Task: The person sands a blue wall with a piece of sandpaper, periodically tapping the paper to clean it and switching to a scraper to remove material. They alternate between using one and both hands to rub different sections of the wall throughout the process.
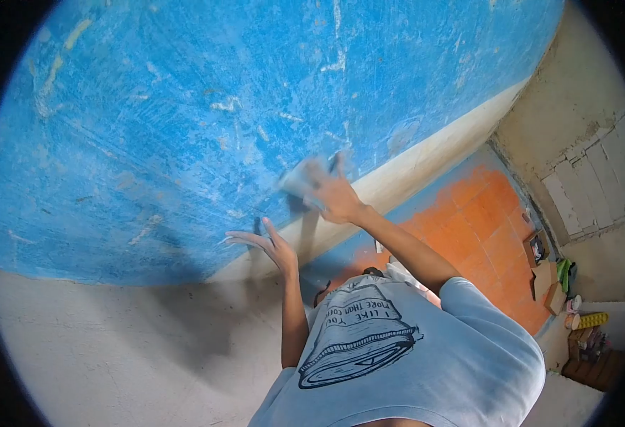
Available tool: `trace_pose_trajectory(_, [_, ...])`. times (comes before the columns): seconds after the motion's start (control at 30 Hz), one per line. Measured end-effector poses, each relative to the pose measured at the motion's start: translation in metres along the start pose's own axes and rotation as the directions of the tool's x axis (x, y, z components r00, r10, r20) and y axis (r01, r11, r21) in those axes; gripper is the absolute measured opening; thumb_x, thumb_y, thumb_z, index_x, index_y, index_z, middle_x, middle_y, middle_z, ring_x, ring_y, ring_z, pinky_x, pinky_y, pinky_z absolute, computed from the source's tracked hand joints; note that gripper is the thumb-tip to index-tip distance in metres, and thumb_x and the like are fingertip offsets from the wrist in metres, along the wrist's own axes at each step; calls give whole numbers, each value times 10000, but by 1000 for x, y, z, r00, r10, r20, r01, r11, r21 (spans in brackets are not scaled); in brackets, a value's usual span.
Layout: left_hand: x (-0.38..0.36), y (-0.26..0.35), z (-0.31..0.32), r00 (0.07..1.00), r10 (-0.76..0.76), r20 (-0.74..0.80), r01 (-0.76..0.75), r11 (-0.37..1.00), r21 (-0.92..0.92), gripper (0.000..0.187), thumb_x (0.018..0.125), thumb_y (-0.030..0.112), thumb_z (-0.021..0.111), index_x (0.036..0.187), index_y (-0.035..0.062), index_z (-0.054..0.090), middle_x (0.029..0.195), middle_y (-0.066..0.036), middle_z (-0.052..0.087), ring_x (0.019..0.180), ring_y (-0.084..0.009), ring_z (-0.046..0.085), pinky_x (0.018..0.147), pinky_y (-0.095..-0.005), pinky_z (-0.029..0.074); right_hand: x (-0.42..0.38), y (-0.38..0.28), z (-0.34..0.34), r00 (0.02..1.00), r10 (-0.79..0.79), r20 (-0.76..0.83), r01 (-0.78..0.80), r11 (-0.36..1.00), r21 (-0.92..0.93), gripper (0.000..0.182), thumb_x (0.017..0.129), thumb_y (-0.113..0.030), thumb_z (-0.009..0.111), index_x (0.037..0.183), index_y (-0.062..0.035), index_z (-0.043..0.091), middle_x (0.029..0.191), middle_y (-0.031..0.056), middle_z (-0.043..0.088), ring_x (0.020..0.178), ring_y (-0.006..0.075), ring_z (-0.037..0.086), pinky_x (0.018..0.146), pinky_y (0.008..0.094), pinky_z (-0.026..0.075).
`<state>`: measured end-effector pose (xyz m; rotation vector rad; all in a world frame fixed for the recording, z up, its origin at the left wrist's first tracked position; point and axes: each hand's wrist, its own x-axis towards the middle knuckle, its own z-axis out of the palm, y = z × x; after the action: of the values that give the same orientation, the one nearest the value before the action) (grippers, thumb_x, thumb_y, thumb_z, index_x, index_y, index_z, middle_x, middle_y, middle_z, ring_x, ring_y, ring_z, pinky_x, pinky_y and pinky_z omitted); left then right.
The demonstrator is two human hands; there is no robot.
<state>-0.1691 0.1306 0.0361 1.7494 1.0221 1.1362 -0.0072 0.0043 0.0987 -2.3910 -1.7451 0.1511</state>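
Observation:
A scuffed blue wall [206,142] with pale scratches and patches fills the upper part of the view. My right hand [334,196] is on it near its lower edge, blurred by motion, and holds a pale, flat piece [298,179] against the surface. What this piece is made of cannot be made out. To the left and a little lower, my left hand [275,248] is spread near the blue wall's bottom border, with nothing in it. Whether its fingertips touch the wall is unclear.
A cream band [426,153] borders the blue area. Below is an orange floor [462,228] with blue edging. Boxes [544,281], a green item [564,274] and a yellow object [594,320] lie at the right. A plain pale wall [99,341] is at lower left.

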Motion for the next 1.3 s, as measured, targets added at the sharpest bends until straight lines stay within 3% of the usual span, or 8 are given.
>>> trace_pose_trajectory(0.17, [-3,4,-5,999,-37,17,37,999,2,1013,1027,566,485,1594,53,-180,1612,-276,-301,1521,-417,-221,1235,-573,-30,55,22,53,-40,856,-515,126,516,848,592,1050,-385,464,1581,-145,357,1624,310,224,1503,435,261,1155,755,7])
trace_pose_trajectory(0.27, [-2,0,-6,999,-42,21,42,999,23,1017,1023,581,480,1596,62,-180,1614,-275,-296,1524,-417,-213,1236,-571,-22,-5,5,3,978,188,-86,-186,982,39,669,1091,-424,371,1622,-57,194,1676,275,64,1567,385,61,1221,605,-37])
trace_pose_trajectory(0.4, [-3,-4,-1,999,-46,-8,46,998,32,1004,1025,580,475,1601,66,-168,1622,-279,-273,1527,-417,-202,1241,-562,-9,30,39,55,193,647,-737,55,743,667,608,1055,-454,422,1593,-185,338,1644,264,218,1533,434,179,1163,745,-17])
trace_pose_trajectory(0.53, [-3,0,-1,999,-30,-32,32,997,65,987,1031,564,472,1604,49,-146,1629,-284,-250,1532,-417,-183,1246,-549,2,-5,9,7,999,-46,17,44,991,123,621,1092,-423,330,1614,-95,259,1679,258,92,1565,411,26,1171,695,-64])
trace_pose_trajectory(0.7, [0,6,-6,998,10,-66,-8,1000,26,971,1037,541,474,1605,37,-131,1635,-284,-231,1541,-418,-143,1251,-546,32,33,24,53,95,812,-575,125,564,817,637,1069,-415,416,1602,-91,289,1632,318,187,1531,458,144,1142,761,-22])
trace_pose_trajectory(0.8, [1,3,-12,998,9,-58,-4,996,88,953,1042,528,473,1609,36,-116,1641,-282,-213,1545,-420,-119,1254,-540,61,-5,7,18,973,227,-45,-223,971,85,702,1085,-468,353,1628,-62,173,1674,284,35,1567,398,6,1195,648,-77])
trace_pose_trajectory(0.97, [6,-8,-18,992,87,-87,-75,989,127,931,1047,516,472,1614,33,-84,1652,-282,-176,1550,-422,-92,1256,-528,84,36,30,56,47,830,-556,112,549,828,658,1061,-461,408,1600,-104,288,1622,338,188,1523,490,114,1124,779,-16])
trace_pose_trajectory(1.3, [44,-12,-94,977,179,-115,-153,967,202,895,1053,525,456,1627,64,-53,1669,-240,-171,1559,-409,-47,1258,-500,68,70,12,71,-79,845,-530,306,526,793,644,1032,-389,473,1546,-18,363,1622,351,174,1530,506,59,1144,749,-54])
